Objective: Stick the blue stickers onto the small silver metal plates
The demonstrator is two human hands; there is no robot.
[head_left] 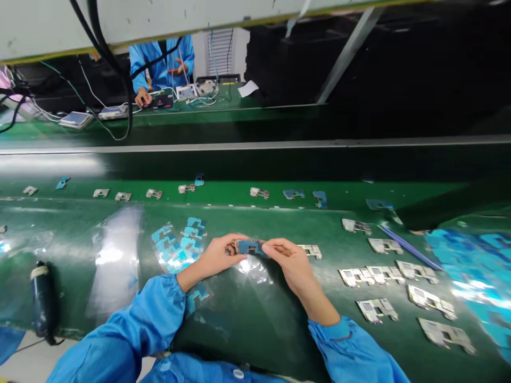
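Note:
Both hands meet over the green work surface (247, 314), pinching one small metal part covered with a blue film (248, 247) between them. My left hand (217, 256) grips its left end with curled fingers. My right hand (289, 260) grips its right end the same way. Just left of my hands lies a sheet of blue film stickers (179, 244). A bare metal part (311, 251) lies just beyond my right hand. Clear plastic film (253, 268) lies under my hands.
Several metal parts (383, 276) lie in rows on the right, and a few more (151, 193) along the green belt behind. A blue rod (407, 247), shiny blue sheets (475, 260), a dark cylinder (42, 298) at the left edge. Another person (162, 64) in blue works at the far bench.

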